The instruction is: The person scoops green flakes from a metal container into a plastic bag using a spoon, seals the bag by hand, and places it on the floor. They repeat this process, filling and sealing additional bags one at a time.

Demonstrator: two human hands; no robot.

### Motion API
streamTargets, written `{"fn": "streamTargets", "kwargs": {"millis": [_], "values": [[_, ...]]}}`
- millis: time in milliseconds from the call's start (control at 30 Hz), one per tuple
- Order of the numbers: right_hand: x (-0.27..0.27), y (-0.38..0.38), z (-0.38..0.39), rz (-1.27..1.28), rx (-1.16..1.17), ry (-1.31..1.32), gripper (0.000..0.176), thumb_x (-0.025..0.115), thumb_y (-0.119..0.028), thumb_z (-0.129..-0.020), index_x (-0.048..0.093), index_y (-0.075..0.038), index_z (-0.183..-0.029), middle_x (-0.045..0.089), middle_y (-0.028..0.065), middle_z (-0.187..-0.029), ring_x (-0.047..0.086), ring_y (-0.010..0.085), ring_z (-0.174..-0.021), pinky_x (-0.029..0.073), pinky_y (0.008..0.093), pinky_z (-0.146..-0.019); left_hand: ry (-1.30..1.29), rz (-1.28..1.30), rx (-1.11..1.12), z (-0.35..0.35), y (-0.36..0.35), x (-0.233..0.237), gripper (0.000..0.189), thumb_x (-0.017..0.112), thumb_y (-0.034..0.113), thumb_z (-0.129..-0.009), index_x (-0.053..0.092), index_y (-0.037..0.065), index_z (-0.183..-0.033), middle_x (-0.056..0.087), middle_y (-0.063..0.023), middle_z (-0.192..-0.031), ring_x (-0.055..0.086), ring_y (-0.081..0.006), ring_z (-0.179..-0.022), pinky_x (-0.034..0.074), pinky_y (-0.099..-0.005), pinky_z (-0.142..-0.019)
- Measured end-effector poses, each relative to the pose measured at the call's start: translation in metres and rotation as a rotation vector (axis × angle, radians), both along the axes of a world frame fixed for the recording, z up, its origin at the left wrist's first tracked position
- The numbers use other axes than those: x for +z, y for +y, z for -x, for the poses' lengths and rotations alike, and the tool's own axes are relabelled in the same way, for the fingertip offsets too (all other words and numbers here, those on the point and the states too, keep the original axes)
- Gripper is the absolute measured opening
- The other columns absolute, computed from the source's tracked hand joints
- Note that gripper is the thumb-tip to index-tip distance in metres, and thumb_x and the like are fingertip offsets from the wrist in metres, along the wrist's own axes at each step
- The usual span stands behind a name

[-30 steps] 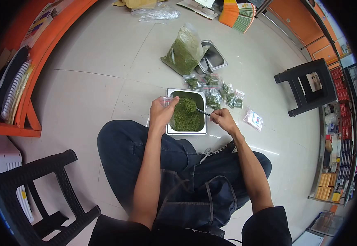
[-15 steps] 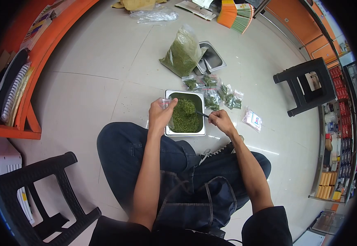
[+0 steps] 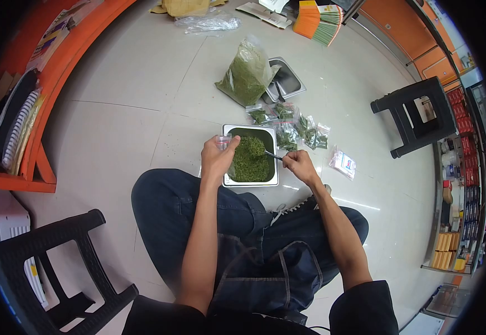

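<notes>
My left hand (image 3: 215, 159) is closed on a small clear zip bag (image 3: 224, 142) at the left rim of a rectangular metal pan (image 3: 276, 174). Chopped green herb (image 3: 251, 167) covers the bottom of that pan. In my right hand (image 3: 301, 166) is a spoon, its dark handle (image 3: 274, 156) reaching in over the pan's right rim. A heap of herb sits at the spoon's end and hides its bowl. Several filled zip bags (image 3: 287, 134) lie just beyond the pan, and a packet of small bags (image 3: 343, 163) is to the right.
A large plastic bag of green herb (image 3: 244, 78) leans by a second metal pan (image 3: 296, 84). Black stools (image 3: 416, 114) stand at right and near left. An orange shelf (image 3: 81, 67) runs along the left, and clear plastic wrap (image 3: 208, 24) lies at the back.
The view has shifted very slightly. Both hands keep almost the same positions, with the spoon and its heap of herb still over the pan.
</notes>
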State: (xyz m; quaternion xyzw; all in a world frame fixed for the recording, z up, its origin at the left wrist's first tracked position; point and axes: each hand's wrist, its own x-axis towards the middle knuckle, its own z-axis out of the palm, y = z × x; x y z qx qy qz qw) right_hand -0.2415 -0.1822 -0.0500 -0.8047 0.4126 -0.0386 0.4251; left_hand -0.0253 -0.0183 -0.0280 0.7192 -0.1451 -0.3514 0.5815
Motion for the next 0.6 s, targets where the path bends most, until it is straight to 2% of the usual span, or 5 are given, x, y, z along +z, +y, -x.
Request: {"fn": "streamTargets", "kwargs": {"millis": [167,600], "values": [[0.004,0.003,-0.002,0.044,-0.027,-0.034,0.03,0.06,-0.025,-0.078,0.066,0.001,-0.063,0.054,0.0088,-0.051,0.053,0.015,-0.051,0.042,0.0315,-0.054,-0.035,-0.036,-0.007,0.001,0.001,0.007,0.036,0.075,0.033,-0.081,0.069,-0.002,-0.086,0.069,-0.0129,-0.078,0.063,-0.0217,-0.071,0.049,-0.0344,-0.07],[0.0,0.003,-0.002,0.073,-0.032,-0.055,0.03,0.061,-0.024,-0.077,0.066,0.002,-0.063,0.053,0.0102,-0.05,0.052,0.0162,-0.049,0.041,0.0323,-0.053,-0.135,-0.12,-0.02,0.001,0.002,0.012,0.039,0.074,0.036,-0.081,0.069,-0.002,-0.091,0.071,-0.0171,-0.084,0.067,-0.0295,-0.078,0.05,-0.0376,-0.075]]}}
